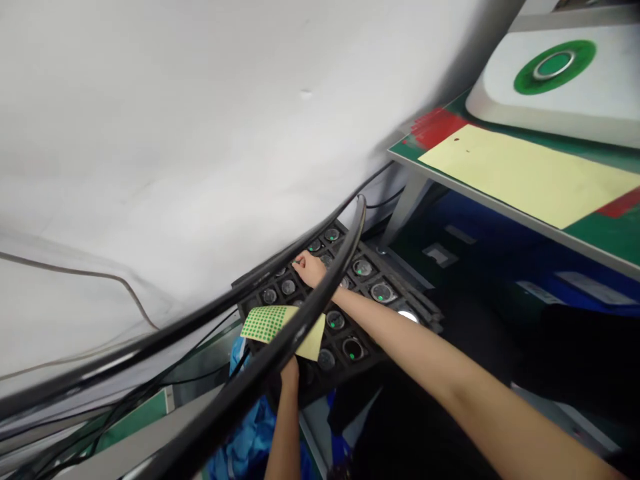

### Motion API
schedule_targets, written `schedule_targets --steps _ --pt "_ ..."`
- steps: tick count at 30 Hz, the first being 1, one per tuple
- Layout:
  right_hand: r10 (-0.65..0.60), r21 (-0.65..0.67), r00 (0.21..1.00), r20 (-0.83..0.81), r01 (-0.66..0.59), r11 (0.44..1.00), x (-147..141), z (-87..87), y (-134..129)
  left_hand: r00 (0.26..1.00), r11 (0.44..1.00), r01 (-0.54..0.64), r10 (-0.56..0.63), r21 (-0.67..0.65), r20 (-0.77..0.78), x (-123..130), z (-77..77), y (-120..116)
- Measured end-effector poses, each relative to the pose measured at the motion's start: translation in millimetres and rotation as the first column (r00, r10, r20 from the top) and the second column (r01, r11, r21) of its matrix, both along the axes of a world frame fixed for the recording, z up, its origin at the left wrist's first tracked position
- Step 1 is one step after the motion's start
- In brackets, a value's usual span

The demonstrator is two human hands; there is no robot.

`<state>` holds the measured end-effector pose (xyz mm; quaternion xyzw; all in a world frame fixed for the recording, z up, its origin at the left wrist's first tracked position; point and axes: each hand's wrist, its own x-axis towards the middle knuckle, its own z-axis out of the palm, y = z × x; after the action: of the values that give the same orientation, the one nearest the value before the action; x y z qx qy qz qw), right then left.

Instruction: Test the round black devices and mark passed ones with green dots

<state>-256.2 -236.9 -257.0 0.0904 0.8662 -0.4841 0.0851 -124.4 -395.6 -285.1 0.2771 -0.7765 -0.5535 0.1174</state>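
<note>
A black compartment tray (370, 341) lies below me, with round, glassy-faced parts (383, 292) sitting in its cells. Many of these parts carry a small green dot. My right hand (310, 268) reaches over the far side of the tray, fingertips pinched together low over a cell; anything between them is too small to make out. Near the tray's front left, my left hand (289, 371) grips a pale yellow sheet of green dot stickers (265, 323). A thick black cable crosses in front of that sheet and partly hides the left hand.
Thick black cables (320, 303) run across the view, close to the camera. A white wall (175, 133) rises behind the tray. To the right stands a green-topped bench (600, 233) with a yellow sheet (530, 175) and a white machine (610, 87). Blue plastic (250, 433) lies lower left.
</note>
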Motion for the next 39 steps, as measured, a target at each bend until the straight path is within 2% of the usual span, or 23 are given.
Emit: schedule_targets --steps 5,8,11,13,16,18,22,27,32,36,39 --pt "0.235 -0.073 0.935 -0.264 -0.263 0.962 99.6 26.0 15.2 0.993 0.979 0.046 -0.066 0.201 0.093 14.3 26.4 6.2" --pt "0.254 -0.073 0.882 -0.397 -0.306 0.949 139.9 39.1 16.9 0.986 0.965 0.109 -0.136 0.237 0.099 26.4 49.9 13.9" --pt "0.173 -0.056 0.821 -0.544 -0.242 0.969 152.6 48.6 15.3 0.966 0.948 0.216 -0.242 0.236 0.088 33.9 75.2 21.7" --pt "0.147 -0.043 0.798 -0.585 -0.211 0.977 153.2 54.8 15.5 0.943 0.929 0.303 -0.324 0.212 0.072 36.4 90.4 25.0" --pt "0.165 -0.005 0.778 -0.606 -0.211 0.977 154.3 63.9 18.3 0.881 0.882 0.468 -0.470 0.052 0.049 39.3 107.2 26.6" --pt "0.179 0.011 0.768 -0.615 -0.219 0.976 157.6 68.8 20.2 0.822 0.816 0.569 -0.568 -0.101 0.042 41.4 114.1 26.2" --pt "0.164 -0.043 0.784 -0.599 -0.236 0.971 166.1 74.8 22.1 0.717 0.676 0.680 -0.695 -0.282 0.062 44.1 122.3 25.1" --pt "0.111 -0.158 0.842 -0.528 -0.225 0.961 171.3 80.5 24.9 0.661 0.585 0.692 -0.749 -0.422 0.044 44.5 128.4 24.9" --pt "0.043 -0.321 0.921 -0.387 -0.178 0.930 175.9 87.2 28.1 0.587 0.493 0.698 -0.809 -0.520 0.021 44.9 130.4 22.1" --pt "0.056 -0.352 0.926 -0.373 -0.197 0.915 180.5 87.2 29.4 0.529 0.412 0.719 -0.847 -0.559 0.055 46.9 125.9 14.1" --pt "0.054 -0.370 0.932 -0.357 -0.194 0.908 183.5 85.1 30.5 0.528 0.401 0.719 -0.846 -0.568 0.072 49.6 120.5 8.6"
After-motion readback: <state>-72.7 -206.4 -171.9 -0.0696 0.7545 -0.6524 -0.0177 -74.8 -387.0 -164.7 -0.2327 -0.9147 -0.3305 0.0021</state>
